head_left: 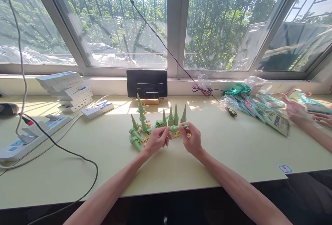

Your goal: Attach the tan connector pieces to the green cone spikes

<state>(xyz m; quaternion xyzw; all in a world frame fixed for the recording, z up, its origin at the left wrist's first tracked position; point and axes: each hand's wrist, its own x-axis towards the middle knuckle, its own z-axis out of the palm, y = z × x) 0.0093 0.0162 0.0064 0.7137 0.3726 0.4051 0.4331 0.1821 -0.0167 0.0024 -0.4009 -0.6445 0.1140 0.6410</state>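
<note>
Between my two hands lies a green plastic spike point(178, 127), nearly level, its pointed end to the right. My left hand point(158, 137) pinches its wider end on the left. The fingers of my right hand point(191, 137) are closed near its tapered tip. Just behind stand several upright green cones point(175, 114). More green spikes point(135, 143) lie or lean to the left, with small tan pegs or valves point(145, 138) among them. My fingers hide part of the held spike and some of the pile.
A dark tablet point(146, 79) and a phone stand behind the pile. White boxes point(64, 90) and a power strip point(33, 138) with cables are on the left. A screwdriver point(231, 111) and bagged packs point(267, 112) lie on the right, near another person's hands point(298, 112).
</note>
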